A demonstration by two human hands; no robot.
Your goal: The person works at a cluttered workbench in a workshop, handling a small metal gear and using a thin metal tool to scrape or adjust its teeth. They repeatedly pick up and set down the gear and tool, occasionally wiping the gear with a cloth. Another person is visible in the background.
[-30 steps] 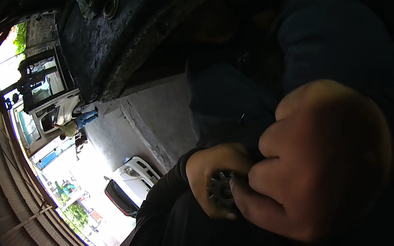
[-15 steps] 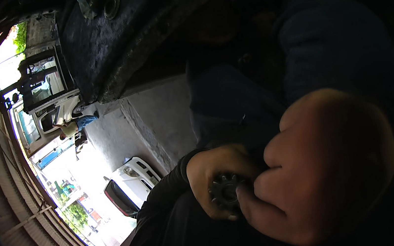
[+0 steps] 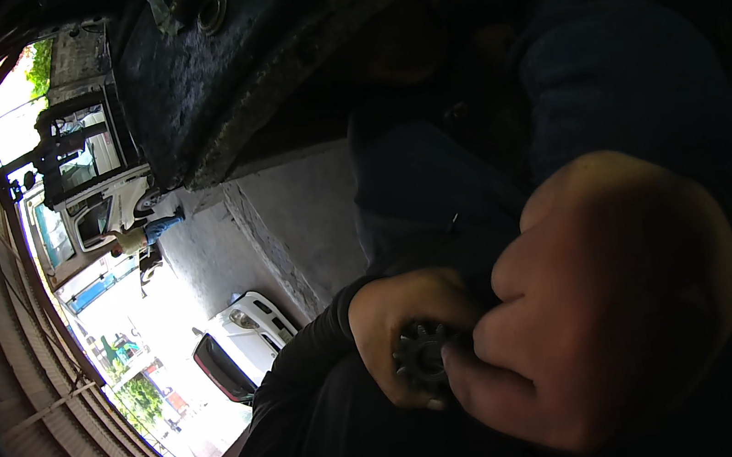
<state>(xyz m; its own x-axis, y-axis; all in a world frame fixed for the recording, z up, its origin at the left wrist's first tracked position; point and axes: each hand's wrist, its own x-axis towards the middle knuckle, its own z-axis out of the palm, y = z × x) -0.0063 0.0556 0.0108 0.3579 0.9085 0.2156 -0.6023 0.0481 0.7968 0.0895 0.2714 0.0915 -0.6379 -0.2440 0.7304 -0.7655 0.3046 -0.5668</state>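
A small dark metal gear with blunt teeth around its rim and a round recessed centre sits in my left hand, whose fingers wrap around it. My right hand is large and close to the camera, its fingers curled closed. One of its fingers presses against the gear's face and covers its right side. Whatever else lies inside the right fist is hidden. A dark sleeve covers the left forearm, and both hands are over dark clothing.
A dark, worn bench top lies upper left, with a metal ring on it. Beyond are a concrete floor, a white car, a light van and another person. The scene appears sideways; the right side is very dark.
My right hand has shifted slightly up and to the right. The gear and my left hand have moved a little to the right, the finger still on the gear.
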